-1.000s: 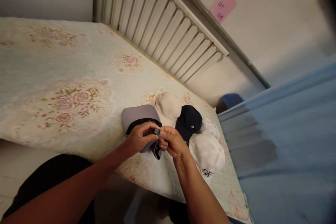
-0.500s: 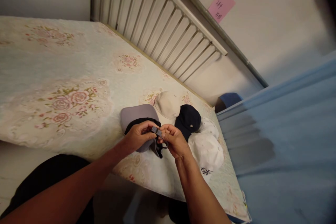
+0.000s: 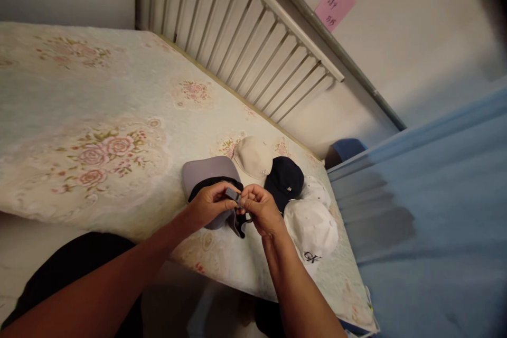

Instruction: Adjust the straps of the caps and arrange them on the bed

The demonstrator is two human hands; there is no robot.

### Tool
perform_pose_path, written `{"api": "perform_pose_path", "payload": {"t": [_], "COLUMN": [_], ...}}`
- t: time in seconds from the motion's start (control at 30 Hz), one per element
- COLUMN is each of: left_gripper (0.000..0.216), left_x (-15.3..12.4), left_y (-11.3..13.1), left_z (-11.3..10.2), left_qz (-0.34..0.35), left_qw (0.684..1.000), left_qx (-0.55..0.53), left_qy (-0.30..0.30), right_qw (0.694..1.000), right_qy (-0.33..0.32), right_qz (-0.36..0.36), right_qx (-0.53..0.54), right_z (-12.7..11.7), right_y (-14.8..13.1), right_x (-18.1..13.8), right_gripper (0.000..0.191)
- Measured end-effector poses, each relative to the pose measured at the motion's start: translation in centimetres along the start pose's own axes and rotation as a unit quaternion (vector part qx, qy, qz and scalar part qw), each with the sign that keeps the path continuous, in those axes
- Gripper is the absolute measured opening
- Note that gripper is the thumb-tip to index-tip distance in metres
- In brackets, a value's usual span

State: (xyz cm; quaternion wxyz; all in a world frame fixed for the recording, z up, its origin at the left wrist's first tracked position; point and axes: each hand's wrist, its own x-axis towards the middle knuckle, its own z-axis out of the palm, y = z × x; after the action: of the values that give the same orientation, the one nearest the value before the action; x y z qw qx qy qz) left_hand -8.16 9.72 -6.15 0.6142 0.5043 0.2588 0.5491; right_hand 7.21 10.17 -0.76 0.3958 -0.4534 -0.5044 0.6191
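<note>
A grey cap [image 3: 208, 169] lies on the floral mattress, its underside and dark inner band turned up. Between my two hands is the grey strap [image 3: 233, 195] at the back of this cap, with what looks like a buckle or clip on it. My left hand [image 3: 212, 203] pinches the strap from the left, thumb against forefinger. From the right, my right hand [image 3: 261, 208] grips the strap with thumb and fingers. A loop of dark band hangs below the fingers. The fingers hide part of the strap and the cap's rear edge.
Right of my hands lie a beige cap [image 3: 253, 156], a navy cap [image 3: 284, 179], a white cap [image 3: 311, 227] with dark letters and another white cap [image 3: 316, 190]. A slatted metal rail [image 3: 245, 37] borders the mattress [image 3: 138, 211]. A blue curtain [image 3: 435, 211] hangs at right.
The strap piece between my fingers has shifted slightly left and tilted. Both hands still pinch it, and the caps lie as before.
</note>
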Motion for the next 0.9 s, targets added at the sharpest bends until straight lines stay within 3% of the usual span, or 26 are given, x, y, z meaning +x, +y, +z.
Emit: {"api": "perform_pose_path", "payload": {"t": [0.2,0.43,0.57,0.7,0.9], "left_gripper": [0.02,0.023,0.018,0.02,0.026], "left_x": [0.0,0.1,0.2,0.3,0.3], "left_y": [-0.2,-0.5,-0.7,-0.6,-0.2], "left_z": [-0.3,-0.7,-1.0,-1.1,-0.8], "left_qz": [-0.011,-0.048,-0.066,-0.088,-0.088], "left_qw": [1.0,0.999,0.997,0.995,0.994], "left_qx": [0.001,-0.012,-0.017,-0.023,-0.058], "left_qy": [0.011,0.013,-0.029,-0.041,-0.042], "right_qw": [1.0,0.998,0.986,0.951,0.94], "right_qy": [0.015,0.027,-0.059,-0.163,-0.201], "right_qz": [0.001,-0.002,-0.039,-0.055,-0.03], "right_qx": [-0.011,-0.048,-0.148,-0.257,-0.275], "right_z": [0.5,-1.3,-1.0,0.2,1.1], "right_y": [-0.6,-2.0,-3.5,-4.7,-5.1], "right_x": [0.0,0.8,1.3,1.5,1.8], "right_gripper": [0.021,0.023,0.023,0.021,0.011]}}
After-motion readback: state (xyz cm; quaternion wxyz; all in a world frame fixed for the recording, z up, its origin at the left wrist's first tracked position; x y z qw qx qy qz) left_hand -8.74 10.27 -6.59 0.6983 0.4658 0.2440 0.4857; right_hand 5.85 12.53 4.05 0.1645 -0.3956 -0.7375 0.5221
